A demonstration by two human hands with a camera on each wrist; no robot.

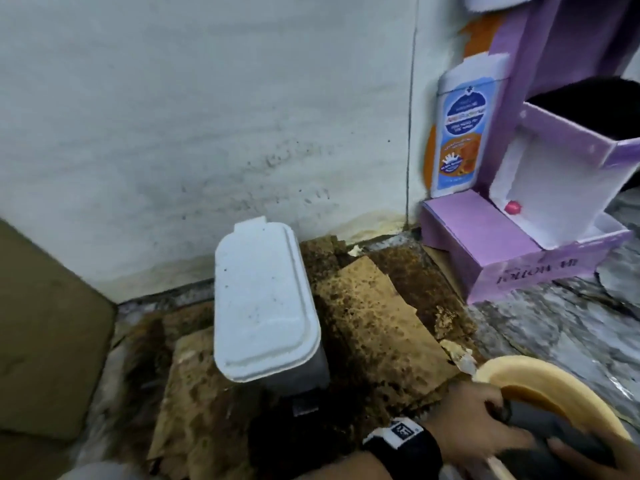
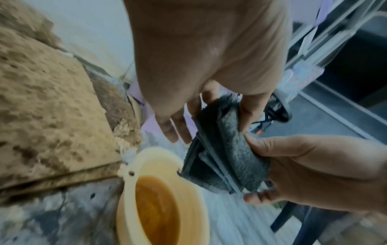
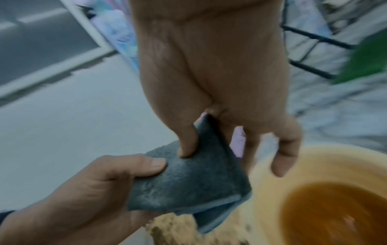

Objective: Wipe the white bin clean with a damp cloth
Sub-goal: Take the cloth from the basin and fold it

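Note:
The white bin (image 1: 263, 306) stands on the floor against the wall, its speckled lid shut, with no hand on it. Down at the lower right, both hands hold a folded grey cloth (image 1: 540, 427) over a yellow basin (image 1: 561, 379) of brownish water. My left hand (image 1: 491, 414), a marker band on its wrist, grips one end of the cloth (image 2: 226, 149) with thumb and fingers. My right hand (image 3: 194, 149) pinches the other end of the cloth (image 3: 188, 182). The basin (image 2: 188, 165) lies right beneath them.
Stained brown cardboard sheets (image 1: 374, 323) cover the floor around the bin. A purple cardboard display stand (image 1: 502, 258) with a printed bottle rises at the right by the wall corner. A brown board (image 1: 45, 323) leans at the left. Marbled floor (image 1: 554, 334) shows at the right.

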